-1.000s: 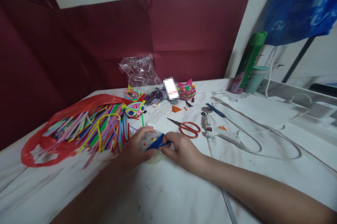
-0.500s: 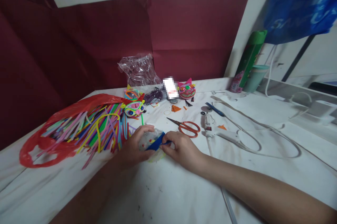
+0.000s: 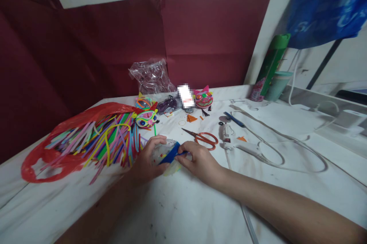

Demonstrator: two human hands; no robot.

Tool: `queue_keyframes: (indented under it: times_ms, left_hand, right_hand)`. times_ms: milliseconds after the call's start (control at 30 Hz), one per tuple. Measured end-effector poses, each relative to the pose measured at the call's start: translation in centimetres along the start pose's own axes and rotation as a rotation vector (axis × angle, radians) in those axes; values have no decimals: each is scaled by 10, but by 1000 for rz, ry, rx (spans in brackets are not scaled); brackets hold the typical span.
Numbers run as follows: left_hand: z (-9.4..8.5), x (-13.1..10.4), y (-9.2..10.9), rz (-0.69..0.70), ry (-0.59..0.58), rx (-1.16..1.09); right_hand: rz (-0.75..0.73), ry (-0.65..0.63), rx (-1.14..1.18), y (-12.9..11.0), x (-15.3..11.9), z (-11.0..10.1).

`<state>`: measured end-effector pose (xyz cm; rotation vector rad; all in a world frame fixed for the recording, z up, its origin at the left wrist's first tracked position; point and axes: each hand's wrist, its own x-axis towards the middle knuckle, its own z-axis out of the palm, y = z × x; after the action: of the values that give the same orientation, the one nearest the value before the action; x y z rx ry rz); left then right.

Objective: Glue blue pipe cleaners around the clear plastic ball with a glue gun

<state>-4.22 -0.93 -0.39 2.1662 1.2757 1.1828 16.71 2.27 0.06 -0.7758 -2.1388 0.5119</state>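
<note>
My left hand curls around a clear, rounded plastic piece with small coloured spots. A band of fuzzy blue pipe cleaner runs across it. At the band's right end, my right hand pinches the blue strip between thumb and forefinger. Something pale yellow shows under the piece. The far side of the piece is hidden by my left fingers. Beyond my right hand lie scissors with orange handles, their blades spread a little.
Left, a red plastic bag holds many-coloured pipe cleaners. Decorated animal heads sit farther back. To the right lie a white glue gun, its looping cord and a blue pen-like tool. A green can stands behind.
The clear piece has turned slightly in my left hand, and the blue band shows more broadly. My right fingers have shifted a little along the strip. Everything else stays put.
</note>
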Motion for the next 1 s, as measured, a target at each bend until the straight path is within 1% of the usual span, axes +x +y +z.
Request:
queue_keyframes:
  times_ms: [133,233,333,533,733,833,933,1000]
  left_hand:
    - [4,1,-2,55,20,22]
    - [5,1,-4,-10,31,31]
    - [5,0,-3,-89,14,22]
    - [4,0,1,-78,5,6]
    - [3,1,2,-113,30,-36]
    - [2,2,5,-116,13,-48]
    - [1,2,7,-149,-10,-62]
    - [1,1,6,-190,-5,-73]
  right_hand:
    - [-29,13,-29,1,0,0]
    - [-46,18,-46,2,-1,0]
    - [-70,18,-59,2,-1,1]
    - [-52,12,-4,0,-1,-1]
    - [-66,4,21,1,-2,0]
    - [-63,8,11,2,-2,1]
    - [-53,3,6,1,-2,2]
    - [-56,-3,5,0,-2,3]
